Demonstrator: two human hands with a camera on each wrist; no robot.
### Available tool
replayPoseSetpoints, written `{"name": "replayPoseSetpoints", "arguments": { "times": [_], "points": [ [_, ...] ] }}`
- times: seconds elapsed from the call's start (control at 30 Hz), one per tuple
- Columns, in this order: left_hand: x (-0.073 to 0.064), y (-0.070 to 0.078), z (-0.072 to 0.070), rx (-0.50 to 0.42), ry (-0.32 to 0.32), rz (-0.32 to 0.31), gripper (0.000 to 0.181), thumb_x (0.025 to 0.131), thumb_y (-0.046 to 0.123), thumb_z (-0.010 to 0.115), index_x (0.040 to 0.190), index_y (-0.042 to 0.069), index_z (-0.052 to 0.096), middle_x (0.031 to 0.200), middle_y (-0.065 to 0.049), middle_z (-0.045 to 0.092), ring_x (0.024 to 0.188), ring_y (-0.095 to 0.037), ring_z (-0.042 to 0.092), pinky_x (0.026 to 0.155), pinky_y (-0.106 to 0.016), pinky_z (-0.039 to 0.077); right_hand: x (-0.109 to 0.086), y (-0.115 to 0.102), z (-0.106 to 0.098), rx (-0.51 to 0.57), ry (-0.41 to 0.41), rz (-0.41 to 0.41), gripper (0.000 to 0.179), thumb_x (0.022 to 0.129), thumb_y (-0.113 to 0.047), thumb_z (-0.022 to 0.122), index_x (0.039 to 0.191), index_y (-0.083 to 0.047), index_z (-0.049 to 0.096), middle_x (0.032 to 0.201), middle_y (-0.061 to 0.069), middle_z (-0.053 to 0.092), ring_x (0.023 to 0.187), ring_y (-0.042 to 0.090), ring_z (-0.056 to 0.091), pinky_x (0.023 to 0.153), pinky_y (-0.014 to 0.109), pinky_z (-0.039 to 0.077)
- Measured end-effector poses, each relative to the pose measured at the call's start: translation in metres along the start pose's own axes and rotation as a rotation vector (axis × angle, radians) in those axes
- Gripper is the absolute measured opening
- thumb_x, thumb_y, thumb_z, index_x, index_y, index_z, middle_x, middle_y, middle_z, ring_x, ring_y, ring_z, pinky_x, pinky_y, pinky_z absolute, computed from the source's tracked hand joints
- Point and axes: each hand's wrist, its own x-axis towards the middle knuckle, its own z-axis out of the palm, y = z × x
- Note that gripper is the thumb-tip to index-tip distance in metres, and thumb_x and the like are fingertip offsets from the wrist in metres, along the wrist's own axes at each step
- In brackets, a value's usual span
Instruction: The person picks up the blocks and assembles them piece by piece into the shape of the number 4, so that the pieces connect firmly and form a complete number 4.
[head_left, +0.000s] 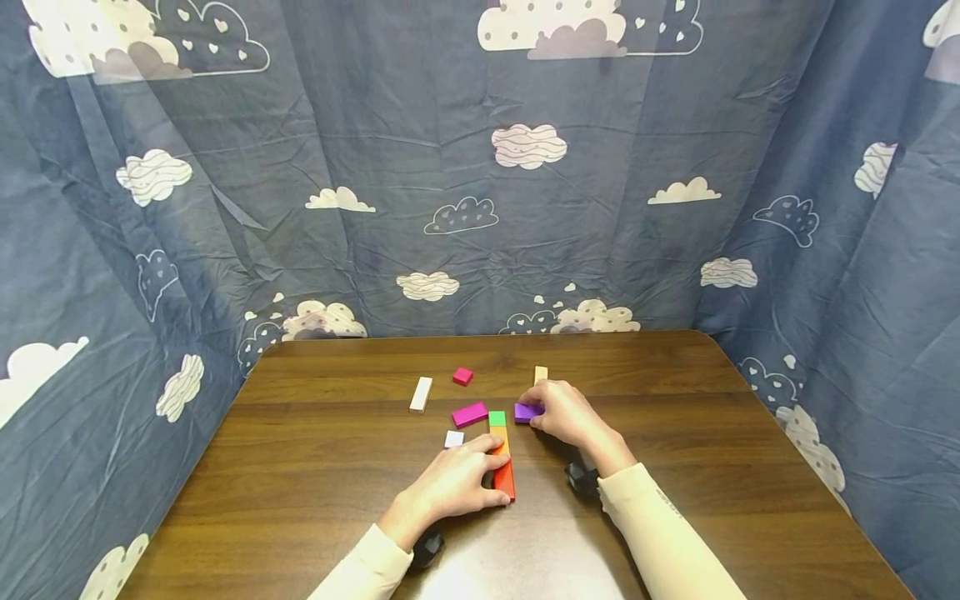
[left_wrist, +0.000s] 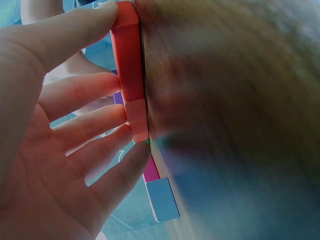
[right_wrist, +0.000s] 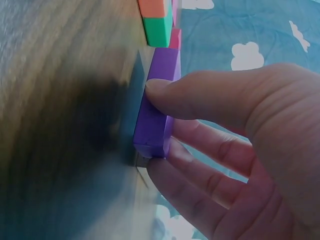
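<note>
Near the middle of the wooden table, a red block (head_left: 505, 485), an orange block (head_left: 498, 432) and a green block (head_left: 497, 418) line up end to end. My left hand (head_left: 454, 480) rests along this row, its fingers spread against the red and orange sides and its thumb at the red block's near end. With thumb and fingers my right hand (head_left: 572, 417) pinches a purple block (right_wrist: 157, 115), just right of the green end. Part of the purple block is hidden by that hand in the head view.
A magenta block (head_left: 469, 415) lies left of the green one, with a small pale blue block (head_left: 454, 439) nearer me. Farther back are a white block (head_left: 422, 395), a small crimson block (head_left: 462, 377) and a cream block (head_left: 541, 374) behind my right hand. A patterned curtain (head_left: 465, 275) hangs behind the table.
</note>
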Motion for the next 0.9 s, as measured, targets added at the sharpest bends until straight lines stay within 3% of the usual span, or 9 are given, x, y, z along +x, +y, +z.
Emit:
{"name": "replayPoseSetpoints", "arguments": {
  "times": [0.9],
  "points": [
    [0.0001, -0.0006, 0.0008, -0.005, 0.003, 0.005, 0.056, 0.081, 0.049, 0.080, 0.126, 0.016, 0.072, 0.135, -0.003, 0.057, 0.117, -0.016, 0.058, 0.087, -0.034, 0.053, 0.0009, -0.0099, 0.0100, -0.022, -0.005, -0.063, 0.028, 0.074, -0.003, 0.083, 0.101, -0.011, 0.078, 0.098, 0.001, 0.072, 0.089, 0.018, 0.068, 0.080, 0.041, 0.053]
  ]
}}
